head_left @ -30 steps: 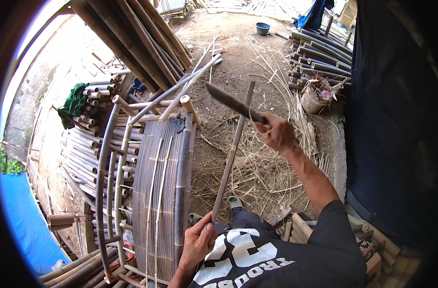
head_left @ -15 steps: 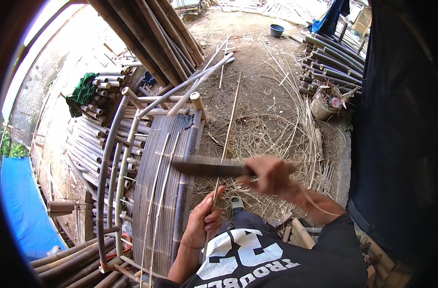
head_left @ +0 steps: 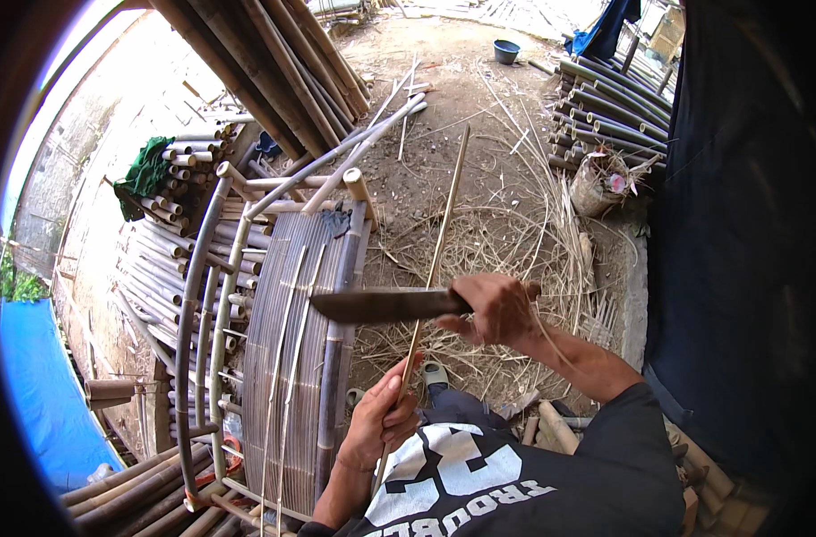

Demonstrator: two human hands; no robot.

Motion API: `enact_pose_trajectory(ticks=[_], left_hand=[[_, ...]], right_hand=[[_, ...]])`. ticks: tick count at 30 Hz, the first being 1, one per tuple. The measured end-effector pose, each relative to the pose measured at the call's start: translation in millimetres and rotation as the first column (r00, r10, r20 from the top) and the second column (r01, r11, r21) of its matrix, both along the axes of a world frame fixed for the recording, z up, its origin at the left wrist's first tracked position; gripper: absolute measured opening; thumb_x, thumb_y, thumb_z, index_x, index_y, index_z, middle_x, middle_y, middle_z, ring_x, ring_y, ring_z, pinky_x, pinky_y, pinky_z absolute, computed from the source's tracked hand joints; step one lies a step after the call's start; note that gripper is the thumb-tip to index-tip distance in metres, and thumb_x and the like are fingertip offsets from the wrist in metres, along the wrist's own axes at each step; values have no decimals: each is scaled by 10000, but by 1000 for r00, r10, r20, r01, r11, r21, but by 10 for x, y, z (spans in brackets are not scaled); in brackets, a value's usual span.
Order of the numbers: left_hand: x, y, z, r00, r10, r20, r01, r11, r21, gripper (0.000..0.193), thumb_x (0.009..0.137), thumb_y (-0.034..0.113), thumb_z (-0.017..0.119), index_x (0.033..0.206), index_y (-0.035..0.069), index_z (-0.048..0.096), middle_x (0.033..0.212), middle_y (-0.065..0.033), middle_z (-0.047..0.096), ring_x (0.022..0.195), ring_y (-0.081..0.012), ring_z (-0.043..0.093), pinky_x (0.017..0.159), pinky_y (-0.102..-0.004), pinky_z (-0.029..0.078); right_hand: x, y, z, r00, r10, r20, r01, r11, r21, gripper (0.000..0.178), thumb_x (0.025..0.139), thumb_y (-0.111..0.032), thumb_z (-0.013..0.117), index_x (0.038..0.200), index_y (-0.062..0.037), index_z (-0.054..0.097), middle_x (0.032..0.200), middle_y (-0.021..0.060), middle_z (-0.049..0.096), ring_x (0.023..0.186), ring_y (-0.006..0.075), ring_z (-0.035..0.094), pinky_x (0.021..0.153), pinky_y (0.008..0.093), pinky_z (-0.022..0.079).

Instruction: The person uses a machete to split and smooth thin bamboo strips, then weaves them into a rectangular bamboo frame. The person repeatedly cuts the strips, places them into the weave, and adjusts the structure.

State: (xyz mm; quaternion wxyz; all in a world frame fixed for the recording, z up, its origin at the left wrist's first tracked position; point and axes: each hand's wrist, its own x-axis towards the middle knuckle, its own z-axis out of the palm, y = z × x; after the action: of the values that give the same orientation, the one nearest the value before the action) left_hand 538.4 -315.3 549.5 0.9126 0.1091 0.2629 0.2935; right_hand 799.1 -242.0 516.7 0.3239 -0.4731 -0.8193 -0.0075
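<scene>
I pinch a bamboo strip [head_left: 444, 224] in my distant left hand [head_left: 383, 417], its length extending past both ways; my right hand [head_left: 497, 309] grips a knife [head_left: 376, 306], the blade crossing the strip farther up.

Bright daylt, glare upper L, edges dark/bent.

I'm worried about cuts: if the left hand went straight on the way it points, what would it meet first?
Probably the knife, which crosses the strip ahead of the left hand in this view; the depth between them is unclear.
</scene>
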Motion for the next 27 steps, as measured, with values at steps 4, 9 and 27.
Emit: enact_pose_trajectory(ticks=[4, 9, 27], left_hand=[[-20, -86, -32, 999, -32, 12, 32, 999, 42, 470, 1058, 290, 393, 1485, 99, 340, 541, 61, 279, 396, -43, 274, 369, -201, 259], [-31, -117, -12, 998, -61, -19, 62, 996, 59, 487, 1054, 301, 407, 1483, 80, 338, 541, 59, 280, 402, -45, 274, 368, -205, 261], [26, 186, -70, 903, 117, -412, 22, 948, 318, 402, 1032, 304, 479, 1314, 21, 524, 625, 17, 439, 413, -36, 369, 360, -177, 306]], right_hand=[[344, 268, 143, 939, -344, -1, 341, 929, -144, 586, 945, -636, 444, 755, -89, 533, 538, 26, 526, 401, 127, 505, 344, 334, 461], [352, 376, 74, 975, -221, -33, 221, 975, 9, 617, 953, -673, 348, 751, -118, 529, 519, 0, 467, 379, 89, 446, 310, 297, 424], [-63, 52, -80, 994, -27, -103, 32, 999, 44, 561, 951, -625, 439, 771, -108, 563, 598, 11, 558, 443, 126, 515, 390, 336, 477]])
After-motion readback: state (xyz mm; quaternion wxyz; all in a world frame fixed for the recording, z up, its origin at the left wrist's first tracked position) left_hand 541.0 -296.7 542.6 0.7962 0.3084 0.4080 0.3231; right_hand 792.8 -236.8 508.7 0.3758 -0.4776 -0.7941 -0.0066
